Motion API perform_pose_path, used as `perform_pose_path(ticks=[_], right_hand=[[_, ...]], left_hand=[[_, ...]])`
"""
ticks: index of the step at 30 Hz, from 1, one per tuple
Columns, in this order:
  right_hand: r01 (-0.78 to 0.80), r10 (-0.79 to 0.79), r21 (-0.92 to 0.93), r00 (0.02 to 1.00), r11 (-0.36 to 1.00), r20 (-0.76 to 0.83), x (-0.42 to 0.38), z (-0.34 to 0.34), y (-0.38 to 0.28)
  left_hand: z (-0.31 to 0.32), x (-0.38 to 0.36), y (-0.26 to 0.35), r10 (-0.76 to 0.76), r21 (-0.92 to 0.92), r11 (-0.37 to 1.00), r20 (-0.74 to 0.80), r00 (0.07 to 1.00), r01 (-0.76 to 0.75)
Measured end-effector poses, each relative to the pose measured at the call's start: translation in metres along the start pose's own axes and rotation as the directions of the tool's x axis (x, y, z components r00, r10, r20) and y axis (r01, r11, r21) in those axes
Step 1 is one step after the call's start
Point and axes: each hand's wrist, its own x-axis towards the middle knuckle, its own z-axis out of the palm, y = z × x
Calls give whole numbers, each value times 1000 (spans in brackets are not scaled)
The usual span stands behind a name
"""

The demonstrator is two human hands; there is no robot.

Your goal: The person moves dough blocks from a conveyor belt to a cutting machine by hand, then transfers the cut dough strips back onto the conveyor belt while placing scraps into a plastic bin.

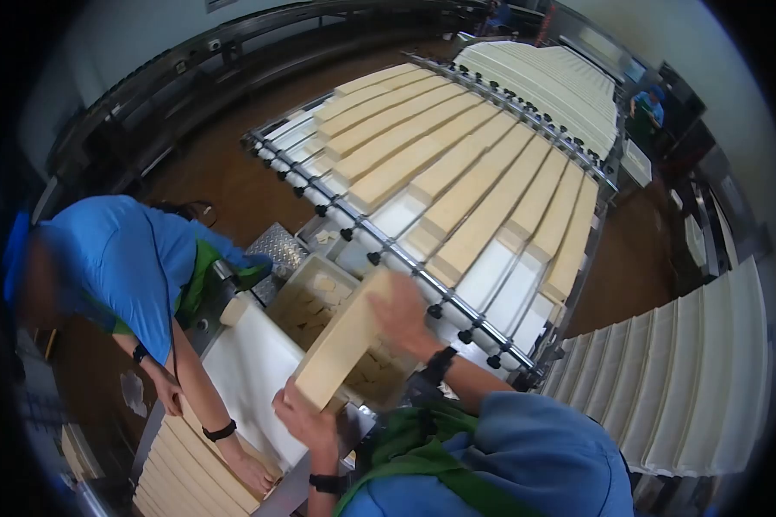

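A long pale-yellow block, tofu-like in look, is held aslant in front of me. My left hand grips its near lower end. Farther up, my right hand is closed against its far end, with the fingers partly hidden. Beneath the block stands a bin holding broken pale pieces. Just beyond my right hand, rows of similar long blocks lie on a conveyor with white belts.
A co-worker in blue leans in from the left, hands on a row of blocks. A white surface lies between us. A metal rail with black knobs edges the conveyor. Ridged white panels stand right; another person is farther back.
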Motion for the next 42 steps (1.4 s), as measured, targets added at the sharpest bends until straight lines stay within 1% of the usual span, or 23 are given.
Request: perform_pose_path(ticks=[1, 2, 3, 4, 6, 7, 9, 11, 13, 14, 16, 22, 26, 28, 29, 31, 32, 34, 35, 37, 38, 40, 42], right_hand=[[-58, 57, -22, 998, 998, -40, 12, -29, 18], [-115, 112, -39, 990, 993, -82, 26, -58, 35], [-123, 110, -63, 978, 990, -179, 34, -77, 60], [-133, 106, -85, 956, 987, -273, 41, -94, 85], [-270, 235, -110, 937, 956, -257, 54, -132, 127], [-275, 239, -109, 934, 955, -265, 58, -145, 147], [-324, 288, -138, 929, 936, -232, 64, -165, 181], [-358, 326, -153, 924, 921, -201, 68, -177, 207], [-402, 404, -263, 913, 877, -49, 77, -183, 225], [-405, 406, -258, 912, 877, -52, 82, -183, 234], [-248, 415, -543, 885, 803, 210, 92, -182, 246], [-224, 418, -594, 884, 773, 210, 95, -183, 243], [-245, 338, -498, 935, 832, 105, 88, -190, 227], [-179, 151, -573, 984, 800, -96, 80, -190, 220], [-181, 152, -573, 983, 799, -98, 74, -191, 215], [-225, 238, -546, 970, 807, -49, 60, -192, 205], [-227, 236, -548, 970, 805, -54, 51, -191, 203], [-160, 198, -359, 978, 919, 71, 33, -188, 196], [-163, 200, -360, 978, 919, 67, 23, -186, 192], [-131, 126, 25, 980, 991, 156, 6, -185, 174], [-130, 125, 28, 981, 991, 148, -2, -185, 161], [-13, -14, 85, 950, 996, 313, -14, -186, 135], [0, -23, 71, 946, 998, 324, -14, -187, 128]], left_hand=[[10, 4, 25, 13, -1, 1000, 5, 1000, -13], [20, 7, 49, 102, 4, 995, 82, 991, -103], [30, 9, 72, 189, 3, 981, 159, 969, -192], [36, 8, 98, 199, 3, 979, 161, 967, -202], [43, 3, 149, 331, -56, 942, 313, 890, -330], [50, 0, 168, 339, -56, 939, 314, 887, -339], [64, -7, 199, 339, -135, 940, 445, 829, -312], [75, -15, 222, 352, -127, 934, 482, 802, -333], [82, -17, 242, 318, -123, 945, 572, 756, -304], [85, -17, 247, 320, -119, 944, 571, 756, -309], [91, -15, 256, 346, -133, 934, 563, 751, -331], [85, 3, 279, 299, -113, 947, 647, 701, -300], [105, 4, 269, 331, -158, 940, 624, 708, -301], [122, 5, 270, 366, -226, 931, 607, 705, -288], [133, 5, 271, 367, -226, 930, 608, 704, -289], [151, 6, 275, 432, -327, 898, 530, 729, -294], [152, 7, 276, 438, -332, 895, 528, 728, -298], [152, 10, 275, 390, -356, 910, 560, 731, -214], [150, 12, 274, 394, -357, 909, 560, 729, -217], [143, 16, 274, 443, -409, 885, 595, 670, -222], [142, 19, 273, 448, -409, 883, 593, 669, -229], [141, 22, 265, 538, -512, 824, 569, 623, -244], [139, 25, 260, 566, -534, 805, 562, 603, -258]])
